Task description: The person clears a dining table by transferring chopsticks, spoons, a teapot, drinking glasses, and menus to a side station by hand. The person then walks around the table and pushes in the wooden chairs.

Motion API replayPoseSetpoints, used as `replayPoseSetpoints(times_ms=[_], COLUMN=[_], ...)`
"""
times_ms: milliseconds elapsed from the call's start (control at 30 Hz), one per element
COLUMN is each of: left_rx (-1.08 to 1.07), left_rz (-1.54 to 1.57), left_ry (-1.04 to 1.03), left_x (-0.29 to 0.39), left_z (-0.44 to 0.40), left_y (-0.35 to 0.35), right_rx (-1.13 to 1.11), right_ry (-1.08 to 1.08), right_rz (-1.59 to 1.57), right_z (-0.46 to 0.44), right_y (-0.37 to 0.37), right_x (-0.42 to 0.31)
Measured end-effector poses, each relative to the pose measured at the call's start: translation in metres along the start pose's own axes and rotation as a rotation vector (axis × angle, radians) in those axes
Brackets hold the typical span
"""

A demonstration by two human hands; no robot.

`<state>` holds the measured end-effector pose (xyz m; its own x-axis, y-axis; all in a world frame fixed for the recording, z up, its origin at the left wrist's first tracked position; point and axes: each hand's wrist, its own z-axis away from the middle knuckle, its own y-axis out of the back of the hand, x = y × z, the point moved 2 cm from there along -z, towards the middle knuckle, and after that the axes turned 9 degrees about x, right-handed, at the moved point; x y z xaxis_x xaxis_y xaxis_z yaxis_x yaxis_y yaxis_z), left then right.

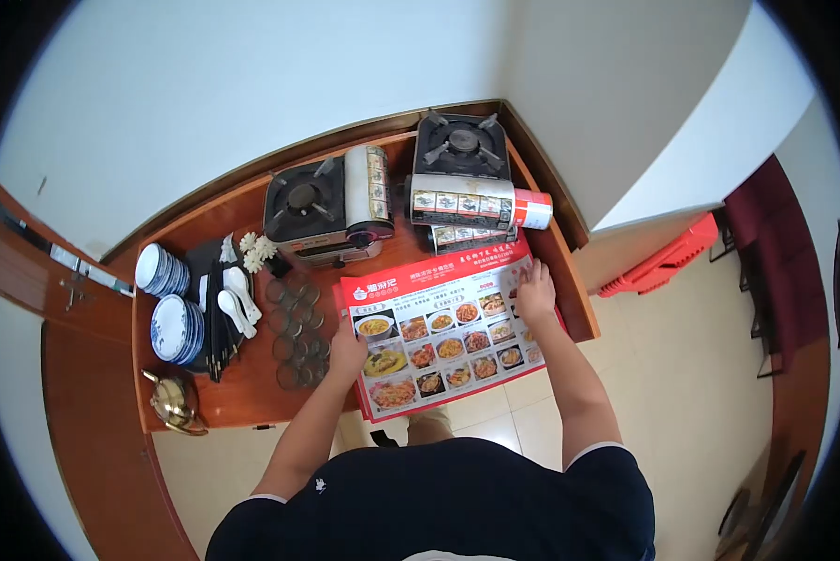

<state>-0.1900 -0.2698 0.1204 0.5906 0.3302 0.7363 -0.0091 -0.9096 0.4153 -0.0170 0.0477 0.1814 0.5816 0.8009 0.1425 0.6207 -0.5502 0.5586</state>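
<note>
A stack of red-bordered menu sheets (450, 337) with food pictures lies at the front right of the wooden cabinet top, partly past its front edge. My left hand (347, 353) is closed on the stack's left edge. On the upper right part of the stack rests my right hand (535, 297), its fingers spread over the top sheet. Several drinking glasses (298, 327) stand just left of my left hand. Behind the menus are portable gas stoves, one (306, 198) at the middle and another (462, 145) at the right, raised on a further unit.
Stacked bowls (163, 271), plates (175, 329), black chopsticks (216, 327), white spoons (237, 304) and a brass kettle (175, 402) occupy the cabinet's left end (242, 397). A white flower (256, 251) stands near the glasses. Red plastic stools (658, 257) are at the right.
</note>
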Motion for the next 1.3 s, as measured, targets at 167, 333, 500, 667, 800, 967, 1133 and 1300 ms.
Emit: replayPoseSetpoints(times_ms=[167, 333, 500, 667, 800, 967, 1133, 1300], left_rx=[0.054, -0.108, -0.057, 0.175, 0.262, 0.717, 0.941, 1.449], left_rz=[-0.155, -0.055, 0.037, -0.015, 0.014, -0.024, 0.090, -0.029], left_ry=[-0.135, -0.428, -0.516, -0.326, 0.236, 0.417, 0.720, 0.958], left_x=[0.016, 0.056, 0.050, -0.030, -0.088, -0.100, -0.093, -0.050], left_z=[0.007, 0.040, 0.107, 0.148, 0.268, 0.463, 0.717, 0.751], left_y=[0.014, 0.064, 0.136, 0.236, 0.342, 0.486, 0.639, 0.766], right_rx=[0.080, 0.312, 0.291, 0.053, -0.070, -0.227, -0.591, -0.675], right_ry=[-0.023, -0.051, 0.124, 0.801, 1.302, 1.636, 1.711, 2.412], right_rz=[-0.063, -0.241, -0.568, -0.914, -1.194, -1.223, -1.419, -0.856], right_z=[-0.004, -0.005, 0.051, 0.074, 0.157, 0.274, 0.480, 0.496], right_y=[0.017, 0.080, 0.103, 0.147, 0.213, 0.350, 0.481, 0.610], right_x=[-0.015, -0.073, -0.177, -0.349, -0.467, -0.604, -0.730, -0.907])
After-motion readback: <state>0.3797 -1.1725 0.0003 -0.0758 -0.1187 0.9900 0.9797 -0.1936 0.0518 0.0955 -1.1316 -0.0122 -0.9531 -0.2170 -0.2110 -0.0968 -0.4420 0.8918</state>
